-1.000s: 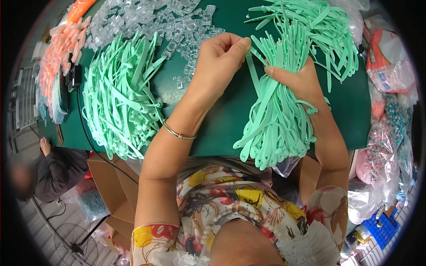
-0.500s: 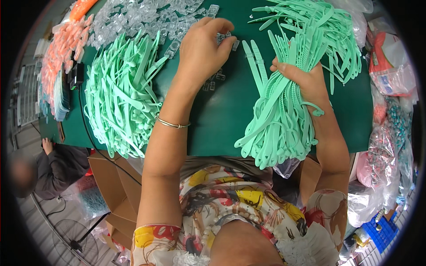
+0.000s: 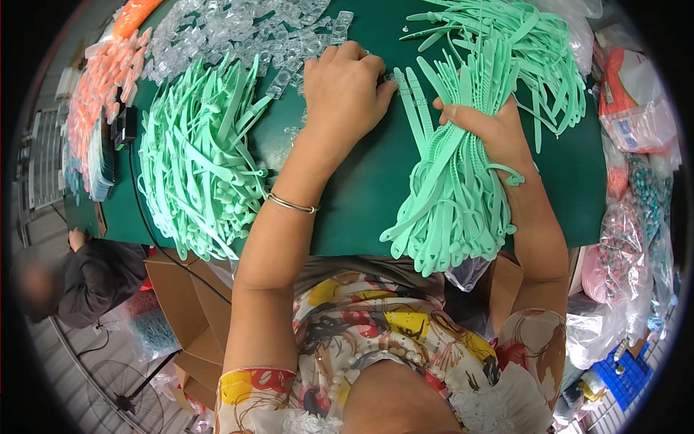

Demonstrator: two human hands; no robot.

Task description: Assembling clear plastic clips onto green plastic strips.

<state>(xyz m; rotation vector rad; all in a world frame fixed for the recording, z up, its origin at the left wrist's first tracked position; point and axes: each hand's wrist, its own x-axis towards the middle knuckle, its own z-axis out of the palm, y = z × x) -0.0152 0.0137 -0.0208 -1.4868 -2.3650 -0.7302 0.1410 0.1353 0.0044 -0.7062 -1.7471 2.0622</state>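
Note:
My right hand (image 3: 481,124) is wrapped around the middle of a thick bundle of mint-green plastic straps (image 3: 452,195). Two straps (image 3: 416,105) stick out of it on the left, a clear piece across them near their tips. Next to those tips, my left hand (image 3: 348,90) is curled palm down with its thumb reaching toward them. Its fingertips are mostly hidden, so what they hold cannot be made out. Just beyond it spreads a pile of small clear plastic clips (image 3: 231,32). A loose heap of the same green straps (image 3: 202,159) lies to its left.
More green straps (image 3: 549,65) lie at the far right. Orange pieces (image 3: 108,79) and a black box (image 3: 124,129) with a cable stand at the left. Plastic bags (image 3: 625,239) crowd the right edge. Another person's sleeve (image 3: 105,278) and a cardboard box (image 3: 189,304) are at lower left.
My left hand has moved slightly right and down toward the two projecting straps, and its fingers have curled downward. My right hand keeps its hold on the bundle, almost unmoved.

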